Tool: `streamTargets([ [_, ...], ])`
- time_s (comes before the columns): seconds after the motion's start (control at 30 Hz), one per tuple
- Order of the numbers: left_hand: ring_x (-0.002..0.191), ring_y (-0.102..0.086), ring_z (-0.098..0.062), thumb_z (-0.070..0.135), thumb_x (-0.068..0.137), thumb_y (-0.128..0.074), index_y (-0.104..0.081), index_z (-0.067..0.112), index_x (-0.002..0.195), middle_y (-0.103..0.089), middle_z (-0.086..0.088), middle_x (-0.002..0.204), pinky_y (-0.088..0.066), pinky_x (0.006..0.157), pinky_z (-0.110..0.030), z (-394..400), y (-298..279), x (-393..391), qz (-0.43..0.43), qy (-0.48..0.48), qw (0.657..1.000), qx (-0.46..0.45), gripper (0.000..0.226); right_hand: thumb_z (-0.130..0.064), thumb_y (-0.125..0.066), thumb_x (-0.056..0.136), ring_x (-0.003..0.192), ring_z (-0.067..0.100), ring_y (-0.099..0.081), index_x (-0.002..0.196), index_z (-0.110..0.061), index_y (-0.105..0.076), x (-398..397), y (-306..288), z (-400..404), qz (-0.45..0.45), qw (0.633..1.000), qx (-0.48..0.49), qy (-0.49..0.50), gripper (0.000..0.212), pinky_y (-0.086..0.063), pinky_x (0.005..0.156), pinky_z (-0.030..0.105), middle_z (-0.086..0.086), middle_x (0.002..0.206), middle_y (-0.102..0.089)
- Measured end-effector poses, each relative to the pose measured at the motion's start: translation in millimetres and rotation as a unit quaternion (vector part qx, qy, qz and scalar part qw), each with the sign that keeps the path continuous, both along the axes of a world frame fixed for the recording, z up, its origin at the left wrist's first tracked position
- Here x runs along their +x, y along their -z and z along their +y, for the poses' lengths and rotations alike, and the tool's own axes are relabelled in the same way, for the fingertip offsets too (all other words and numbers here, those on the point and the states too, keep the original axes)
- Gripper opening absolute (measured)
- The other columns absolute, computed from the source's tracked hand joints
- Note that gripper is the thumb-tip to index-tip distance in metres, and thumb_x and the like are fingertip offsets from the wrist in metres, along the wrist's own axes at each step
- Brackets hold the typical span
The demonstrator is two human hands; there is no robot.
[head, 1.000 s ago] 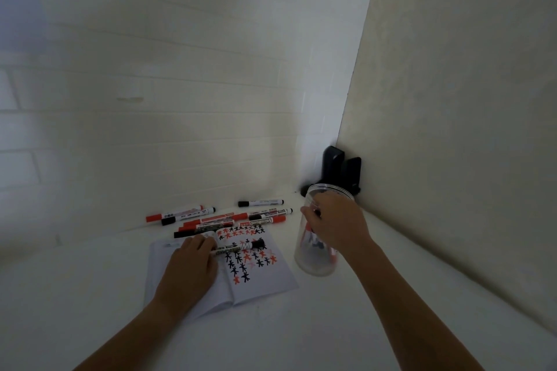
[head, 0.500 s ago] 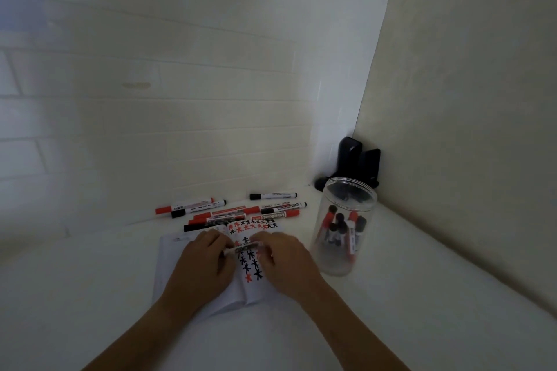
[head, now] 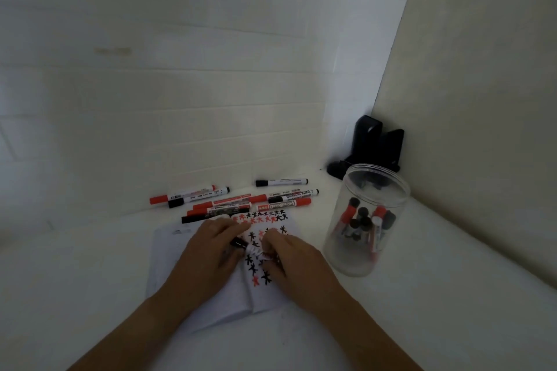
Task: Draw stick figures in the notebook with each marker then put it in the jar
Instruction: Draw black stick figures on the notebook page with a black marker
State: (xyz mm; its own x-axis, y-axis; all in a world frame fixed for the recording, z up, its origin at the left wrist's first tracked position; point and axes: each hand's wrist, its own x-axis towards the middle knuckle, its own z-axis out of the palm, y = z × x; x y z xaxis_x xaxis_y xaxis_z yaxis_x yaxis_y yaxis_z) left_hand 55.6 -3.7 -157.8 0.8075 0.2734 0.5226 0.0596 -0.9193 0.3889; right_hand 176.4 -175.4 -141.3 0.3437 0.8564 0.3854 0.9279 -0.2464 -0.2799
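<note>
Two hands meet over the open notebook (head: 211, 304), both on one black-capped marker (head: 253, 250) lying crosswise above the drawn page. Left hand (head: 208, 253) curls its fingers round the cap end; right hand (head: 297, 262) pinches the barrel. My judgement: opposed grips suit pulling the cap off for the next figure. The page already carries rows of red and black stick figures, so the task looks well along. The jar (head: 366, 220) stands upright on the tabletop at 3 o'clock from the notebook, lid off, near the right hand for an easy drop; several markers stand inside. Spare markers (head: 241, 200) lie at 12 o'clock, just beyond the notebook's far edge. A black object (head: 372, 141) sits in the corner.
</note>
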Motion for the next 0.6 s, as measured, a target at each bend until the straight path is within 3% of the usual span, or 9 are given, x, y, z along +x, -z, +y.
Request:
streamTargets([
  [0.1, 0.095, -0.053, -0.016, 0.027, 0.094, -0.062, -0.071, 0.020, 0.109, -0.064, 0.005, 0.103, -0.042, 0.081, -0.026, -2.5, -3.4, 3.3, -0.003, 0.024, 0.999, 0.034, 0.018, -0.026, -0.051, 0.102, 0.101, 0.015, -0.057, 0.133, -0.021, -0.054, 0.7, 0.0, -2.7, -0.006, 1.000, 0.018, 0.002, 0.031, -0.040, 0.079, 0.020, -0.002, 0.118, -0.063],
  [0.17, 0.089, -0.050, -0.013, 0.041, 0.098, -0.045, -0.070, 0.019, 0.104, -0.063, 0.005, 0.097, -0.036, 0.077, -0.020, -5.3, -2.9, 4.6, 0.004, 0.036, 0.999, 0.038, 0.034, -0.025, -0.052, 0.101, 0.104, 0.016, -0.057, 0.130, -0.016, -0.060, -1.3, 1.6, -0.4, -0.009, 0.999, 0.027, -0.015, 0.031, -0.045, 0.085, 0.023, 0.001, 0.119, -0.063],
  [0.23, 0.085, -0.049, -0.014, 0.050, 0.100, -0.030, -0.069, 0.016, 0.101, -0.062, 0.003, 0.093, -0.035, 0.074, -0.021, -8.3, -3.1, 5.6, 0.017, 0.049, 0.998, 0.036, 0.051, -0.029, -0.051, 0.104, 0.100, 0.018, -0.058, 0.123, -0.013, -0.062, -6.4, 4.9, 4.7, -0.002, 0.999, 0.028, -0.021, 0.027, -0.043, 0.081, 0.023, 0.002, 0.114, -0.063],
  [0.43, 0.085, -0.055, -0.024, 0.062, 0.097, -0.013, -0.066, 0.006, 0.093, -0.064, -0.008, 0.091, -0.040, 0.079, -0.035, -12.1, -1.2, 5.6, 0.057, 0.061, 0.996, 0.001, 0.077, -0.036, -0.050, 0.104, 0.085, 0.024, -0.066, 0.113, -0.015, -0.066, -9.6, 9.2, 9.1, 0.003, 0.999, 0.030, -0.027, 0.028, -0.041, 0.067, 0.028, 0.005, 0.099, -0.071],
  [0.6, 0.074, -0.053, -0.025, 0.047, 0.101, -0.024, -0.062, 0.004, 0.082, -0.060, -0.010, 0.080, -0.037, 0.074, -0.037, -11.5, 2.1, 5.4, 0.032, 0.068, 0.997, 0.003, 0.060, -0.045, -0.046, 0.101, 0.060, 0.019, -0.065, 0.105, -0.024, -0.065, -12.9, 5.9, 8.5, -0.053, 0.997, 0.044, -0.018, 0.029, -0.033, 0.056, 0.022, -0.001, 0.073, -0.070],
])
